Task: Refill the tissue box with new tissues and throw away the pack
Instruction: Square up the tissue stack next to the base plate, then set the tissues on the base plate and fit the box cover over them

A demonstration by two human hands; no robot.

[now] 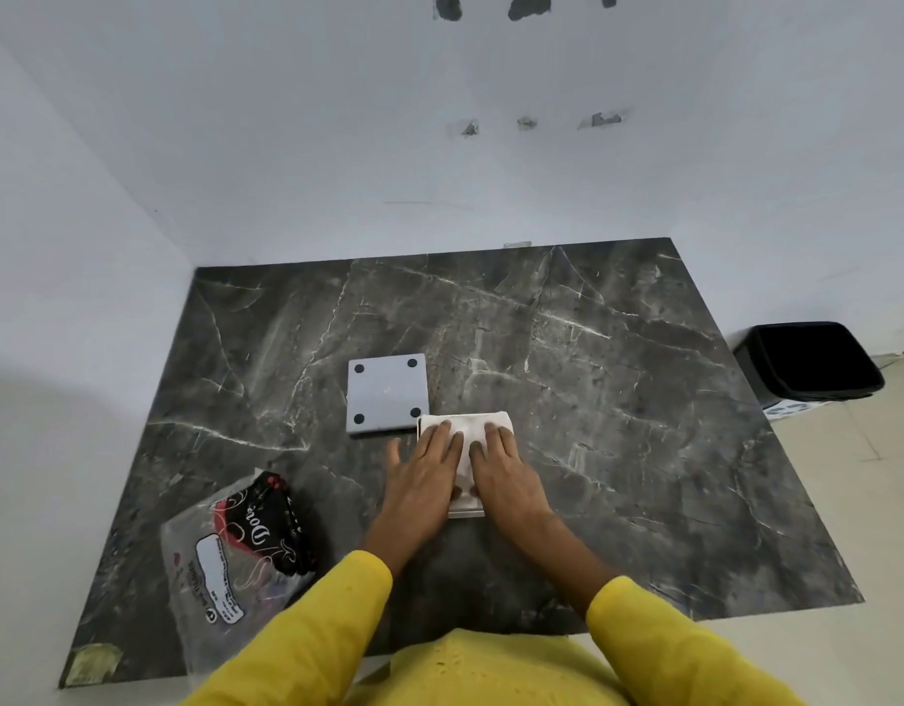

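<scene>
A white tissue box (465,430), packed with white tissues, lies on the dark marble table (618,400) near the middle. My left hand (424,476) and my right hand (501,471) both press flat on top of the tissues, fingers spread and pointing away from me. Just beyond and left of the box lies its grey square cover (387,394), with black round pads at its corners, facing up. The emptied clear plastic pack (236,547) with black and red print lies crumpled at the front left of the table.
A black waste bin (811,361) stands on the tiled floor off the table's right side. White walls close in the table at the back and the left. A yellowish patch (94,663) marks the front left corner.
</scene>
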